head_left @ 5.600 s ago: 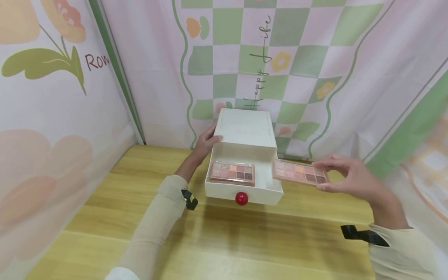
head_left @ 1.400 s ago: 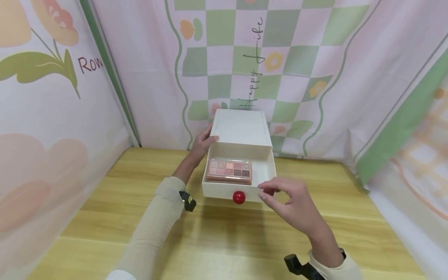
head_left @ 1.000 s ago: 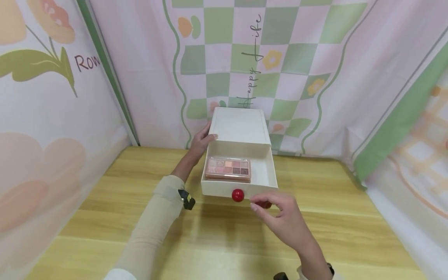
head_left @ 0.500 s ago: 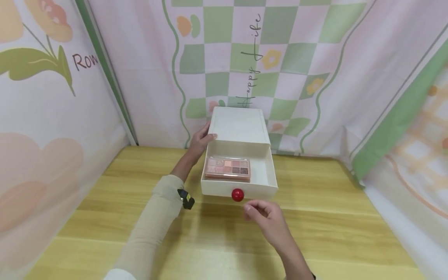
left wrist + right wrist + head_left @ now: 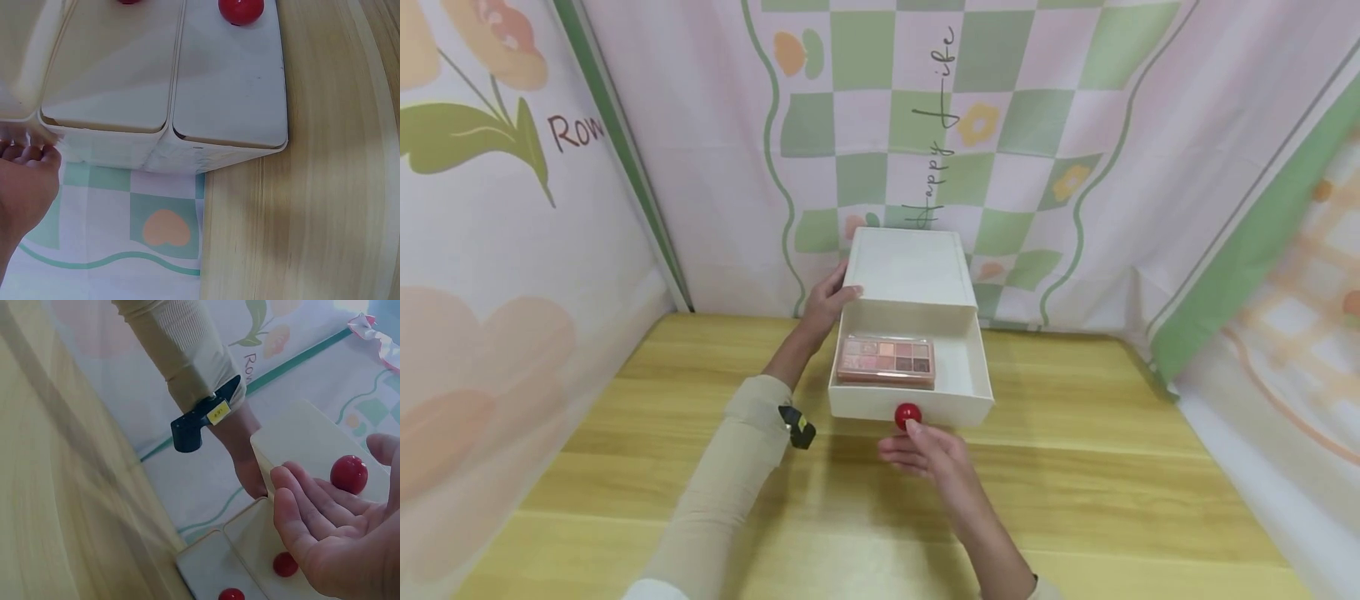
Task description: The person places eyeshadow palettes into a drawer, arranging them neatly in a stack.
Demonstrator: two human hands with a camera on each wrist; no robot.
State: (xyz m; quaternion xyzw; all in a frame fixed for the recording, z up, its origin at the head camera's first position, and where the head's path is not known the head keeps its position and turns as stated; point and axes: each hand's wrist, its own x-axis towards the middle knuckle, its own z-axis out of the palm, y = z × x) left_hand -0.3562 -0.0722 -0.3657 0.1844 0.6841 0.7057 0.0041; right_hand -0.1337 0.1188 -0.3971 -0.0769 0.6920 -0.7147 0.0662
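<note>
A white drawer cabinet (image 5: 912, 265) stands at the back of the table, its top drawer (image 5: 958, 408) pulled out. An eyeshadow palette (image 5: 886, 360) with a clear cover lies inside, against the drawer's left side. My left hand (image 5: 826, 307) grips the cabinet's left side, thumb over the top edge; in the left wrist view, its fingers (image 5: 31, 152) bend against the side wall. At the drawer's round red knob (image 5: 907, 416), my right hand (image 5: 928, 454) has its thumb right at the knob and its other fingers stretched out below. Its palm faces up in the right wrist view.
Two closed drawers (image 5: 112, 69) with red knobs sit below the pulled-out one. A printed curtain (image 5: 865, 125) hangs close behind the cabinet, and another printed cloth (image 5: 497, 333) stands to the left. Wooden table surface (image 5: 1075, 467) extends right and front.
Earlier my right hand held a second palette right of the drawer; it holds none now. It has since moved left, down to the knob, and its fingers have straightened. The left hand stays put.
</note>
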